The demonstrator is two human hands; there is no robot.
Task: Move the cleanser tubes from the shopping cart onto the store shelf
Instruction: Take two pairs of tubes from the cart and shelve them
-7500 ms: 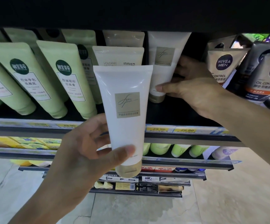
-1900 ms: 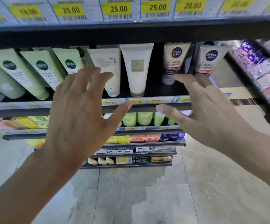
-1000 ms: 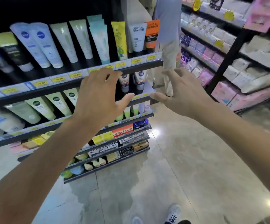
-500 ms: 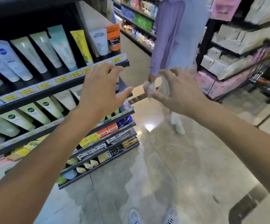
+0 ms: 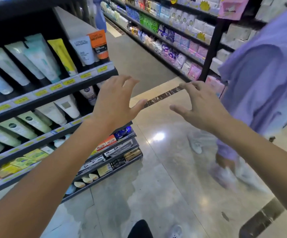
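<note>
- Hands in mid-air: my left hand (image 5: 115, 100) and right hand (image 5: 202, 107) spread loosely, holding nothing.
- White cleanser tube (image 5: 68, 108) stands on store shelf (image 5: 36, 140), left of my left fingers.
- Passer-by in lilac (image 5: 262, 74) beyond my right fingers.

Retail shop aisle: tiered store shelf (image 5: 56, 91) w/ yellow price tags (image 5: 68, 81) at 9 o'clock, stocked pkgs (image 5: 177, 40) at 1 o'clock.

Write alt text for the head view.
Both hands, left hand and right hand, are raised, open and empty over a shop aisle. Tubes line the shelf at left; a person in lilac passes at right.
</note>
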